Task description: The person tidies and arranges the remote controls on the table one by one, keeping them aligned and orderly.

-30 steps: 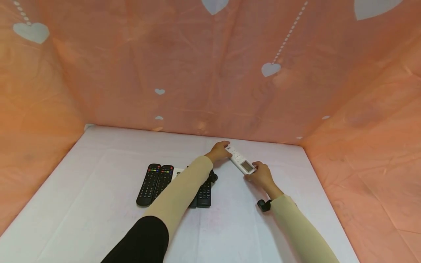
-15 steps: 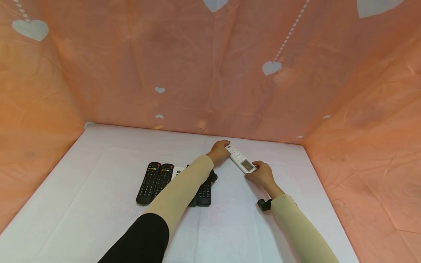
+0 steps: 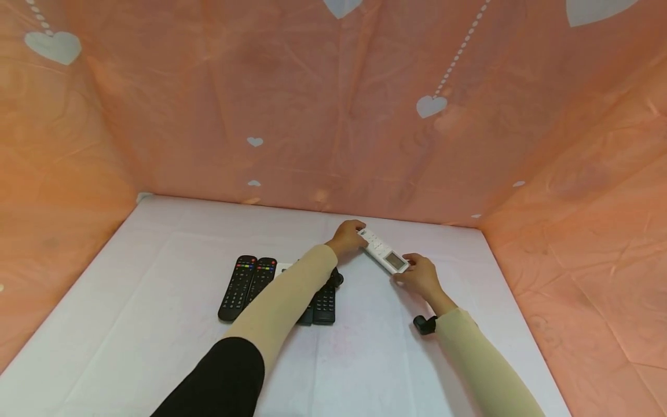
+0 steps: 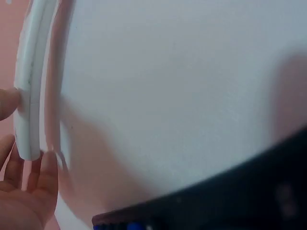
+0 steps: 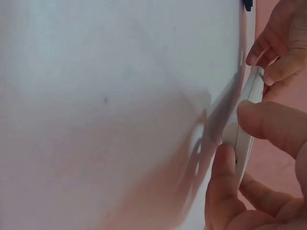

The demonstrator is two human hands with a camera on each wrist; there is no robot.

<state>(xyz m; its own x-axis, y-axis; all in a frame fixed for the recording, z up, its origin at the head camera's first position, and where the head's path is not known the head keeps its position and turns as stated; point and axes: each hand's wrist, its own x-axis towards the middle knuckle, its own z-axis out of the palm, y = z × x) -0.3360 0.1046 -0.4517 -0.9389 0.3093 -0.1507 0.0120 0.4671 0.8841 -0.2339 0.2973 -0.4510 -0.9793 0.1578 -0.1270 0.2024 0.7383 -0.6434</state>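
Note:
A white air-conditioner remote (image 3: 383, 250) with a grey screen lies slantwise between my hands, near the back of the table. My left hand (image 3: 347, 237) holds its far end, thumb on one side and fingers on the other. At the screen end, my right hand (image 3: 421, 275) pinches the edges between thumb and fingers. Seen edge-on in the left wrist view, the remote (image 4: 32, 86) hangs close over the cloth beside its shadow. In the right wrist view, my right thumb (image 5: 276, 122) presses on the white casing (image 5: 244, 143), and the left fingers are at the other end.
Left of the hands, several remotes lie in a row: black remotes (image 3: 237, 289), a white remote (image 3: 282, 269) and dark remotes (image 3: 325, 304), partly hidden under my left sleeve (image 3: 289, 295). White cloth (image 3: 359, 359) covers the table. Orange curtains (image 3: 312, 116) enclose the back and sides.
The remote's screen end and my right hand have shifted slightly to the right. Both hands keep their hold, and the row of remotes stays put.

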